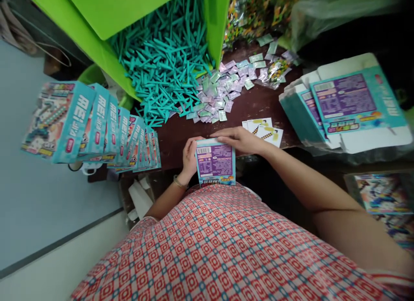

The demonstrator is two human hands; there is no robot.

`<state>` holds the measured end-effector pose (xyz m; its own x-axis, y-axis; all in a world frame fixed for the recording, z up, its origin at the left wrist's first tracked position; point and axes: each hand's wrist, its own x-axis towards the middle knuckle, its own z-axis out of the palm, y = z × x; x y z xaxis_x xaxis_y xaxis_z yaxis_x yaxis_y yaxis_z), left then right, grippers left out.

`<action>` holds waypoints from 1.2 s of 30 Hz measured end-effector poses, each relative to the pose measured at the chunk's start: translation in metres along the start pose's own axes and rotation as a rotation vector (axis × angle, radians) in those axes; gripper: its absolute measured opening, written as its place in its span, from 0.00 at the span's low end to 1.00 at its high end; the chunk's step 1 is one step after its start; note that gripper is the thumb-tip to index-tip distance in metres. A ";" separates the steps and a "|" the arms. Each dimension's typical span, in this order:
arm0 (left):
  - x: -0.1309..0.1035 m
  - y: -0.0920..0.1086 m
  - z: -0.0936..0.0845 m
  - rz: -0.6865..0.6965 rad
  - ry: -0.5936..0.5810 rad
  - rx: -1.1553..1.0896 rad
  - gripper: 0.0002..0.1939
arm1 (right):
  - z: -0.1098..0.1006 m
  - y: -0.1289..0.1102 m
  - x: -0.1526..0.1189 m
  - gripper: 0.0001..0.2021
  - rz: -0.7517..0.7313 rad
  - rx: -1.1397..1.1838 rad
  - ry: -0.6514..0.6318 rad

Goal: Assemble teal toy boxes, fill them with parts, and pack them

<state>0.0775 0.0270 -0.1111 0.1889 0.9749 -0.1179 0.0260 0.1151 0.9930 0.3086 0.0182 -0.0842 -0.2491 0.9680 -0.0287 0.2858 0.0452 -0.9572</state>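
A small teal and purple box (216, 164) is held upright against the patterned garment, its printed back panel showing. My left hand (190, 156) grips the box along its left side. Across the top edge lies my right hand (237, 139), fingers stretched over the box's upper end and pointing left. Whether the top flap is fully closed is hidden by the fingers. Printed white cards (264, 130) rest on the table just beyond my right wrist. Small sachets (223, 89) are heaped on the table ahead of the hands.
A green bin (216, 29) spills teal plastic pieces (164, 64) onto the dark table (181, 139). Several filled-out teal boxes (77, 120) stand in a row at left. Flattened boxes (346, 98) are stacked at right. More printed packages (383, 191) lie low at right.
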 end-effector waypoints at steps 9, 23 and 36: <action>-0.007 -0.014 0.008 0.051 0.053 -0.138 0.24 | 0.010 0.033 -0.028 0.18 0.174 0.249 0.322; -0.009 -0.013 0.009 0.073 0.036 -0.120 0.31 | -0.013 0.008 -0.005 0.13 0.008 -0.063 0.170; -0.006 -0.019 0.010 0.115 0.063 -0.290 0.24 | -0.001 0.008 0.002 0.11 -0.043 -0.136 0.168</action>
<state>0.0860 0.0168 -0.1292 0.1129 0.9935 -0.0138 -0.2749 0.0446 0.9604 0.3109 0.0205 -0.0914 -0.1090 0.9915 0.0707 0.4034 0.1091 -0.9085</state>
